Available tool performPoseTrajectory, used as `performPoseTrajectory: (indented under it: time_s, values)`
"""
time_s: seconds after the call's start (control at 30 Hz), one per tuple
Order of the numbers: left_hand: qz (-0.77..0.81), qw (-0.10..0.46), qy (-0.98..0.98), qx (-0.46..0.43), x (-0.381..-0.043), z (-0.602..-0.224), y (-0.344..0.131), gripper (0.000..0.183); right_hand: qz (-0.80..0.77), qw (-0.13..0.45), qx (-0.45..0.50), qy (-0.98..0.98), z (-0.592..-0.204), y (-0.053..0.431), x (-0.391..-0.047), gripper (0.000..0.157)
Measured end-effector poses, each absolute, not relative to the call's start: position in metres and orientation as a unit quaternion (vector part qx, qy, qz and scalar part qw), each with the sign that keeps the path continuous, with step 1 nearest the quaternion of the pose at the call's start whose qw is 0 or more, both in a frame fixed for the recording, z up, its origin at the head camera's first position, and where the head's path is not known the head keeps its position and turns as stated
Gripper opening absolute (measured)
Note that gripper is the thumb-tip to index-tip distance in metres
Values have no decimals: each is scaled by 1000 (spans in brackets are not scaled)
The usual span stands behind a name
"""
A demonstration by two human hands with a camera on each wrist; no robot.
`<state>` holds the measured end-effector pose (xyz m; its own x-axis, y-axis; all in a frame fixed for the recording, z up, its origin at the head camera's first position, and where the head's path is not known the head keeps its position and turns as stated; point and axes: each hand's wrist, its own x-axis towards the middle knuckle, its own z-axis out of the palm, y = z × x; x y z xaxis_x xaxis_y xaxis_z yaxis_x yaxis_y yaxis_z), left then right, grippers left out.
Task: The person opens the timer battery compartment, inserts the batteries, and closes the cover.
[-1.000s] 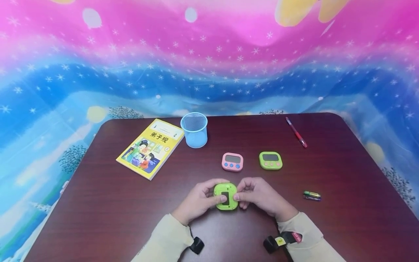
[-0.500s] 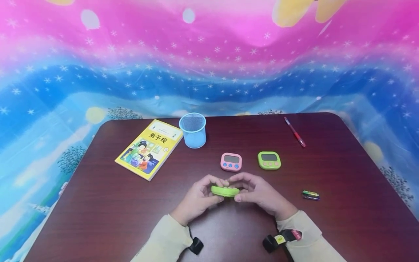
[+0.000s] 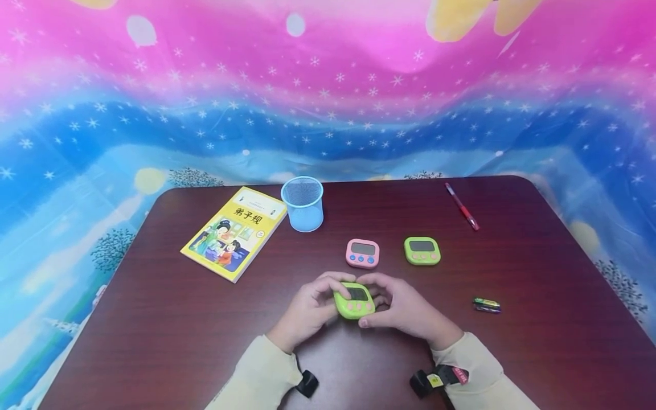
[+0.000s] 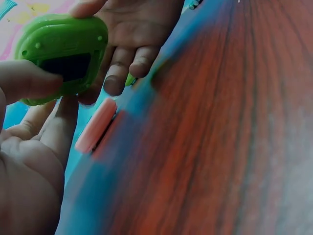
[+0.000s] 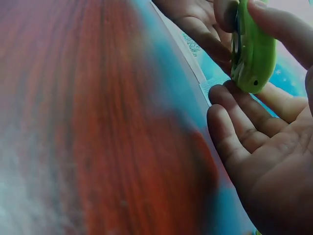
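Note:
Near the front of the table, a green digital timer [image 3: 355, 311] with a grey screen and pink buttons is held between both hands. Its face is tilted up toward the head camera. My left hand [image 3: 307, 304] grips the left side, a finger over the screen's corner. In the left wrist view the left thumb [image 4: 29, 81] presses on the dark rectangle on the timer's back. My right hand [image 3: 412, 307] pinches the right side, with thumb and index finger on its edge. In the right wrist view the timer [image 5: 261, 54] shows edge-on, the other right fingers loosely extended below.
Beyond the hands lie a pink timer [image 3: 363, 254] and another green timer [image 3: 422, 251]. Batteries [image 3: 487, 306] lie to the right, a red pen [image 3: 462, 206] at the back right. A blue mesh pen holder [image 3: 303, 213] stands beside a yellow book [image 3: 234, 233] at the back left.
The held timer has been turned over: its back faced the head camera, then its edge, and now its screen and buttons. The fingers of both hands have shifted around it.

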<state>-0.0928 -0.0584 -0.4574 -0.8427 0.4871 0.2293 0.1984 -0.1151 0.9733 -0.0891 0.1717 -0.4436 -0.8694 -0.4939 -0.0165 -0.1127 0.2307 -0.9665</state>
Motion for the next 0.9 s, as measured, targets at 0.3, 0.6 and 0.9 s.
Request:
performPoseTrajectory:
  time_s: [0.3, 0.6, 0.9]
  values:
    - [662, 83, 716, 205, -101, -450, -74, 27, -537, 95, -161, 823, -442, 155, -85, 66]
    - [735, 12, 676, 51, -125, -457, -114, 23, -527, 49, -135, 838, -440, 119, -105, 71]
    - [693, 3, 720, -29, -135, -460, -141, 24, -509, 38, -120, 851, -447, 73, -140, 71]
